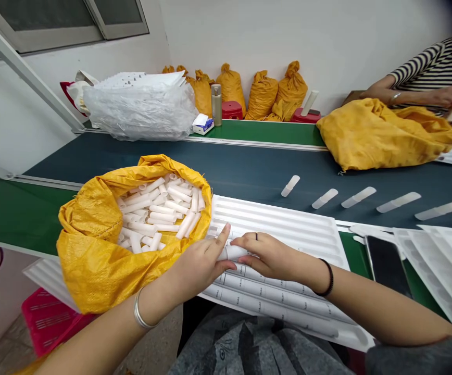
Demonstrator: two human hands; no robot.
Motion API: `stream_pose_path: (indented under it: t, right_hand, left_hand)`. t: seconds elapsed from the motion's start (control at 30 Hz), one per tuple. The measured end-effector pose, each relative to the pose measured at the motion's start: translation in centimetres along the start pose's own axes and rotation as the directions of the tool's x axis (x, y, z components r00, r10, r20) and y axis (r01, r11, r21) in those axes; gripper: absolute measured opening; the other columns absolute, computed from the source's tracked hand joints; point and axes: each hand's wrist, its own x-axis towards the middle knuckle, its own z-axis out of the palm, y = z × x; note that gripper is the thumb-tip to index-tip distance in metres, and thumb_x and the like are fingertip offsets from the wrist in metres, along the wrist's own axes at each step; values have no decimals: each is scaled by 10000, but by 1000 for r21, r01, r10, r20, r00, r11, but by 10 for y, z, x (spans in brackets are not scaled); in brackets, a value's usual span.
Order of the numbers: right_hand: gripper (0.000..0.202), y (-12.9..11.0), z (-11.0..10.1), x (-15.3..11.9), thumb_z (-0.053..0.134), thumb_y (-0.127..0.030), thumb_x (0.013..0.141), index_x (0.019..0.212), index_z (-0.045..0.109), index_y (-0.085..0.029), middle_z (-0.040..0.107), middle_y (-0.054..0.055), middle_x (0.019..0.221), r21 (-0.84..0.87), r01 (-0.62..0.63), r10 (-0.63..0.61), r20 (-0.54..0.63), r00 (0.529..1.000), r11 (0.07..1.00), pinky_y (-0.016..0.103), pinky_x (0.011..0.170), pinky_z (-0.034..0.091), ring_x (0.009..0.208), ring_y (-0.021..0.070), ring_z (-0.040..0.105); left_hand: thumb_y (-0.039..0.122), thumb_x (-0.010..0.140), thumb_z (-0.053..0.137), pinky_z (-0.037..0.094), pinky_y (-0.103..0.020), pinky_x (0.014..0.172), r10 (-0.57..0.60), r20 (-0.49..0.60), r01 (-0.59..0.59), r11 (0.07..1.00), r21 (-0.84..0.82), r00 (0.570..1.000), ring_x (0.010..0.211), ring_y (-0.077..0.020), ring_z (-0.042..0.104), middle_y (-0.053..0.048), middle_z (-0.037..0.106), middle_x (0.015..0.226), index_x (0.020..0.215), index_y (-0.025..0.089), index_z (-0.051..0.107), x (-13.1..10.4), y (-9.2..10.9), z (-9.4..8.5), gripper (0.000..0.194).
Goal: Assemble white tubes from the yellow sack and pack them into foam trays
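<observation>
My left hand [204, 263] and my right hand [263, 254] meet over a white ribbed tray [284, 219]. Between their fingertips they hold a short white tube [231, 252], my left thumb and index finger on one end and my right fingers on the other. The near rows of the tray hold printed white tubes [280, 297] laid end to end; its far grooves show bare. Left of the tray, an open yellow sack [89, 260] is full of loose white tubes [163, 208].
Several translucent tubes [398, 202] lie spaced along the dark belt [245, 166]. A phone [388, 265] and stacked trays [437, 271] are at right. Across the belt are a plastic-wrapped stack [143, 107], a bottle [216, 105], a yellow sack [386, 135] and a person in stripes [437, 67].
</observation>
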Motion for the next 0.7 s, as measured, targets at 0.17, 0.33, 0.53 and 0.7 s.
stream_pose_path:
  t: [0.17,0.33,0.53,0.7]
  right_hand:
    - [230,43,0,21,610,-287,843,1021,659,-150,633,127,970,-315,-299,287,-83,954,901,335,823,442,902,233,576]
    - [366,132,-34,36,458,-236,906,1221,534,-65,618,186,1073,-309,-737,642,-363,675,600,347,845,422,978,260,577]
    - [286,177,-47,29,603,-276,825,1031,642,-82,684,142,943,-255,-872,830,-283,481,418,272,715,446,866,224,640]
    - [302,148,-47,31,634,-296,814,932,674,-21,672,238,884,-331,-866,854,-239,462,376,345,744,448,892,302,647]
  left_hand:
    - [391,885,544,486,-390,916,-225,169,204,970,129,960,1084,-268,583,-164,605,1161,1454,120,216,-5,-35,-7,711]
    - [129,857,403,471,-487,828,-591,209,463,767,444,779,926,-350,616,-223,629,938,937,62,658,-13,-104,-20,275]
    - [126,789,479,465,-381,786,-676,255,507,706,495,691,833,-283,617,-164,630,852,863,103,638,-26,-121,-11,177]
    - [154,824,457,424,-424,883,-649,211,525,732,434,731,974,-297,573,-166,611,991,953,125,630,-32,-125,-7,218]
